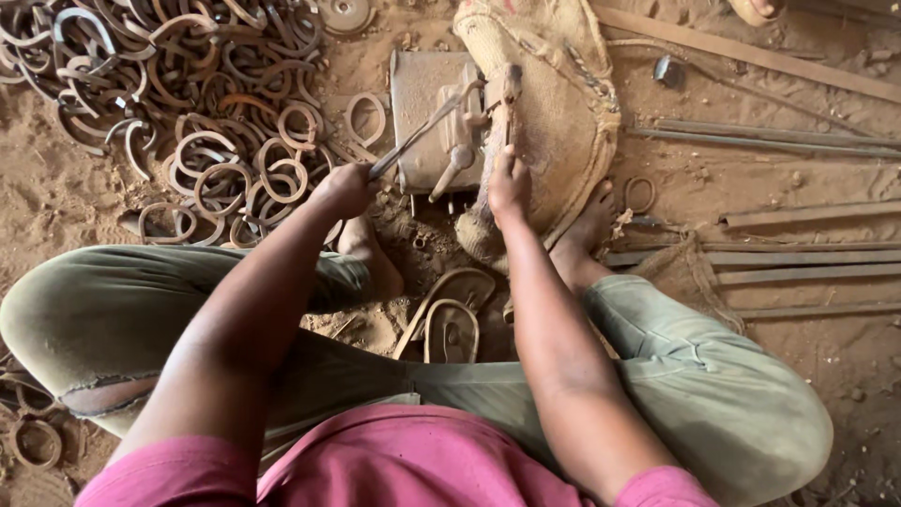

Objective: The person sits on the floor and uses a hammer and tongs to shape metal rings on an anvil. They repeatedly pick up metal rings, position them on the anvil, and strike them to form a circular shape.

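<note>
1. Your left hand (343, 188) is closed on tongs (418, 136), long axis toward 2 o'clock, over the metal block (427, 117).
2. Your right hand (508, 183) wraps the hammer handle (502, 117), pointing to 12 o'clock and just right of the tong tips.

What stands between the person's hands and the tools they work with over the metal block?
Nothing visible does. The left hand already grips the tongs, which reach to the metal block. The right hand already holds the wooden handle lying over the burlap sack.
</note>
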